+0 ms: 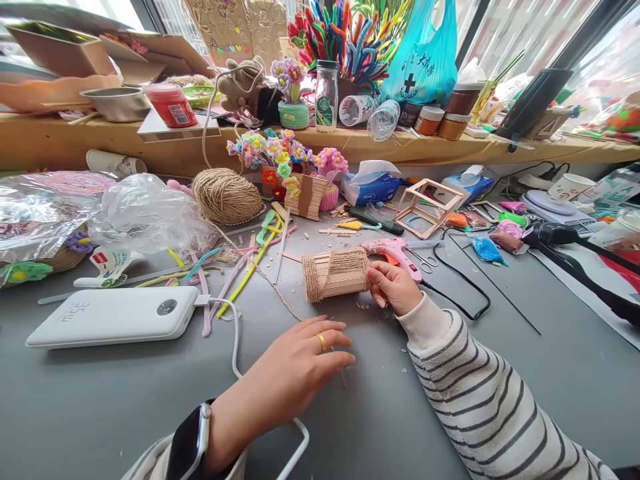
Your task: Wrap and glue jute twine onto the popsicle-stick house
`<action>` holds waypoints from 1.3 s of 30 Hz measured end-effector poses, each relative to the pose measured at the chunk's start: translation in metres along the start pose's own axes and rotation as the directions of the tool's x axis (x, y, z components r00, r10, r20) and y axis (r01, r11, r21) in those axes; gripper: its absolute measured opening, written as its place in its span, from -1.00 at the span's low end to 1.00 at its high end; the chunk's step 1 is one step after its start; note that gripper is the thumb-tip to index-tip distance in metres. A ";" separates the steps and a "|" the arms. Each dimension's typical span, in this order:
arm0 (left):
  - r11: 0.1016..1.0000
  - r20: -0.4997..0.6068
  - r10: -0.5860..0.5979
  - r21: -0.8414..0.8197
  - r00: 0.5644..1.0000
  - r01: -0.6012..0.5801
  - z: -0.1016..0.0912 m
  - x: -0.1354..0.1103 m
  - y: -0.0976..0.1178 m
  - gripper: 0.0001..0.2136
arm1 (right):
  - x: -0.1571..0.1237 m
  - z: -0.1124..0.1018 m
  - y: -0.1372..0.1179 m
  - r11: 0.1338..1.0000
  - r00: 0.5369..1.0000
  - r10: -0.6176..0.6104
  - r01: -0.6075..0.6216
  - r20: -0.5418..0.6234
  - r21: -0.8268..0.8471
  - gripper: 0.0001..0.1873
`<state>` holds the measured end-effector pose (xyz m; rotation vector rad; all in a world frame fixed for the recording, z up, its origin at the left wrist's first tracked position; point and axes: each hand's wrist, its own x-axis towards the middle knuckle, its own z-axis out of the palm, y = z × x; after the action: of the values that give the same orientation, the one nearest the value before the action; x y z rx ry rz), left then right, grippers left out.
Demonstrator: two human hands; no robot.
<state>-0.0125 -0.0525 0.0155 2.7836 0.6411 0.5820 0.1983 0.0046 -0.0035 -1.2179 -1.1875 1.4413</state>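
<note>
A small cylinder of wooden sticks wrapped in twine (pixel 336 273) lies on its side on the grey table. My right hand (pixel 393 287) pinches its right end between thumb and fingers. Twine covers both ends, and bare sticks show in the middle. My left hand (pixel 305 363), with a ring on one finger, hovers or rests palm down in front of the cylinder, its fingers stretched out and holding nothing. A strand of twine runs from the ball of twine (pixel 227 195) toward my left fingers. Just behind my right hand lies a pink glue gun (pixel 395 252).
A white power bank (pixel 113 317) with a white cable sits at the left. Scissors (pixel 425 262), a wooden stick frame (pixel 425 208) and a black cord (pixel 475 313) lie at the right. Pipe cleaners (pixel 255 263) are scattered behind. A crowded ledge (pixel 280 148) runs along the window.
</note>
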 end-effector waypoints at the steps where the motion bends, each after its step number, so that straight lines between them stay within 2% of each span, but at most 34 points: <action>1: 1.000 0.040 0.005 -0.007 0.999 -0.005 0.004 0.000 -0.002 -0.81 | 0.000 0.000 0.000 1.000 1.000 0.006 -0.006 0.003 0.001 -0.44; 5: 0.998 0.047 -0.053 0.015 0.997 0.053 0.013 -0.001 -0.009 -0.91 | 0.000 0.001 -0.001 1.000 1.000 0.013 -0.013 0.009 0.003 -0.46; 8: 0.996 -0.010 -0.090 -0.016 0.996 0.090 0.012 0.001 -0.009 -0.85 | 0.000 0.001 -0.001 1.000 1.000 0.016 -0.016 0.009 0.003 -0.46; 11: 0.977 -0.139 -0.177 -0.147 0.974 0.157 0.006 0.004 -0.007 -0.86 | 0.001 0.001 0.000 1.000 0.999 0.028 -0.028 0.022 0.006 -0.46; 14: 0.956 -0.325 -0.248 -0.237 0.913 0.176 -0.004 0.009 -0.008 -0.88 | 0.001 0.001 0.000 0.999 0.999 0.036 -0.036 0.028 0.020 -0.46; 16: 0.957 -0.405 -0.256 -0.236 0.878 0.170 -0.011 0.013 -0.010 -0.86 | 0.001 0.001 0.000 0.999 0.999 0.037 -0.038 0.027 0.030 -0.45; 20: 0.978 -0.508 -0.207 -0.137 0.836 0.159 -0.023 0.026 -0.015 -0.83 | 0.001 0.000 0.002 0.998 0.999 0.038 -0.040 0.037 0.039 -0.43; 23: 0.981 -0.546 -0.185 -0.050 0.817 0.188 -0.025 0.037 -0.021 -0.84 | 0.001 -0.001 0.002 0.999 0.998 0.032 -0.034 0.048 0.042 -0.43; 27: 0.986 -0.591 -0.151 -0.031 0.793 0.165 -0.017 0.044 -0.028 -0.89 | 0.001 -0.001 0.003 0.998 0.997 0.046 -0.049 0.064 0.041 -0.41; 33: 0.989 -0.647 -0.049 0.077 0.761 0.129 0.001 0.040 -0.033 -0.87 | 0.001 -0.001 0.004 0.995 0.995 0.068 -0.073 0.077 0.071 -0.37; 39: 0.980 -0.663 -0.048 0.112 0.747 0.163 0.003 0.034 -0.034 -0.79 | 0.000 0.000 0.001 0.993 0.995 0.076 -0.080 0.059 0.084 -0.35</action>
<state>0.0041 -0.0072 0.0135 2.6097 1.0073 1.5889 0.1980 0.0039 -0.0047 -1.1827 -1.1141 1.5778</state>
